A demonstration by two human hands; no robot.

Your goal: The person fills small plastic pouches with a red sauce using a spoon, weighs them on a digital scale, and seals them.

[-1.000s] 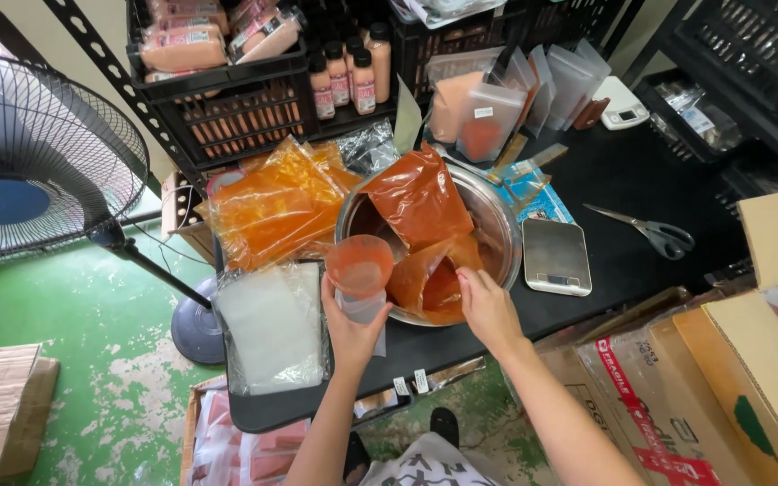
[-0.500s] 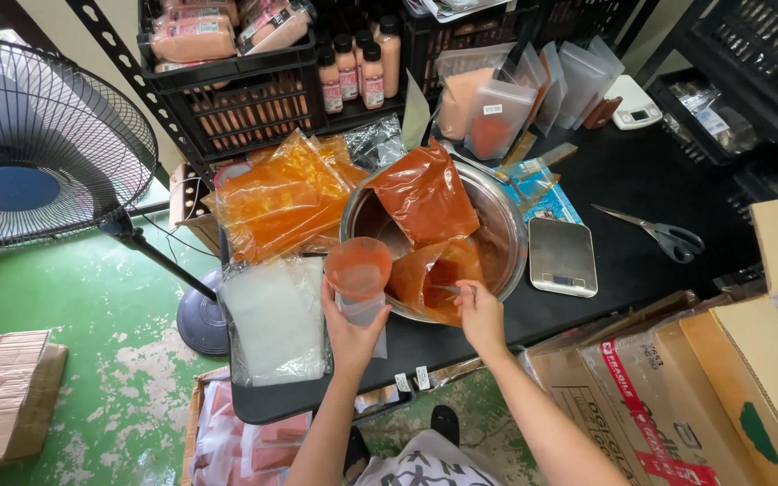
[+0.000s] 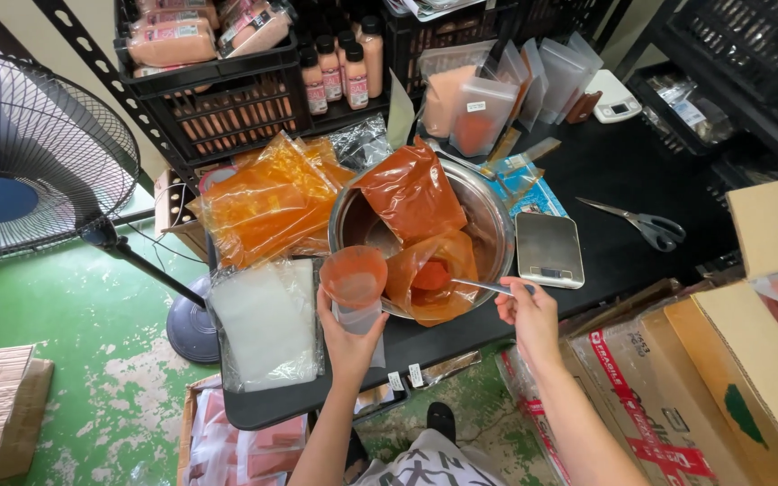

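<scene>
Orange funnel-topped clear pouch [image 3: 354,286] gripped in our left hand [image 3: 350,335]; right hand [image 3: 526,310] fingers clamped on the metal spoon [image 3: 461,283], scooping red powder from the open bag [image 3: 429,279] mid-frame; next we judge a steady lift over the funnel

Bowl [image 3: 497,216] and scale [image 3: 549,250] crowd the right hand [image 3: 526,310].

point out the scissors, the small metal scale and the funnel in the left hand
scissors [image 3: 646,222]: head view, on the blades near the pivot
small metal scale [image 3: 548,245]: head view, middle of the steel plate
funnel [image 3: 354,276]: head view, inside the orange-stained cone held in the left hand [image 3: 350,335]
</scene>
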